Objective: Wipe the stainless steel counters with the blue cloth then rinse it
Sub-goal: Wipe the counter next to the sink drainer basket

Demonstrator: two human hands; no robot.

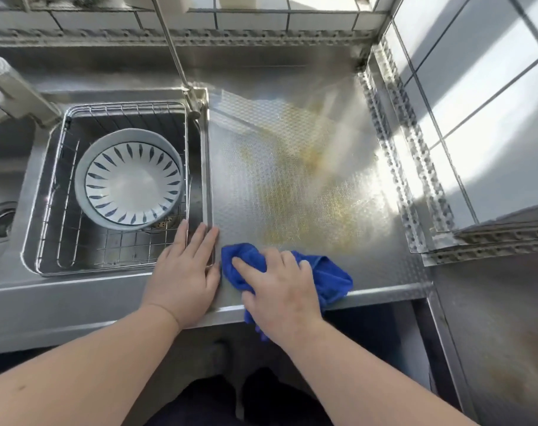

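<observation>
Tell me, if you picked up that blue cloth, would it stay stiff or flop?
Probably flop. The blue cloth is bunched in soft folds under the right hand, and one end droops over the counter edge. It looks light, and likely slides easily on the smooth steel.

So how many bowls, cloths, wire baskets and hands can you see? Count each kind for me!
Bowls: 1, the white and blue bowl in the wire basket.
Cloths: 1, the blue cloth.
Wire baskets: 1, the wire basket in the sink.
Hands: 2, the left hand and right hand.
Total: 5
</observation>
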